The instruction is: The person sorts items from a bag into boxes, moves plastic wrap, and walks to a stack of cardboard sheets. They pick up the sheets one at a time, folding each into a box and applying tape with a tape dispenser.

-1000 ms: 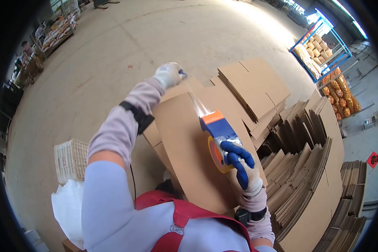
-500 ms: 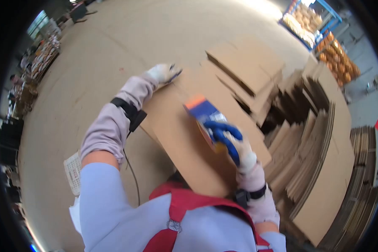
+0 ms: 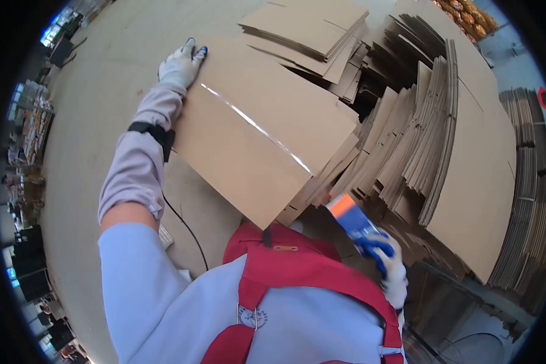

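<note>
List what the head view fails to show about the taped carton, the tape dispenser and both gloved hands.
- Tape dispenser: its roll and lower body, hidden by the right hand that grips it.
- Carton: its near corner, hidden behind the red apron.
- Left hand: its palm, pressed flat on the carton's far corner.
- Tape strip: only a glare line shows; its width and ends cannot be made out.

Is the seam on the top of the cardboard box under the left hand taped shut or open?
Taped shut: a shiny strip of clear tape runs the length of the cardboard box, flaps flat, no gap visible.
</note>
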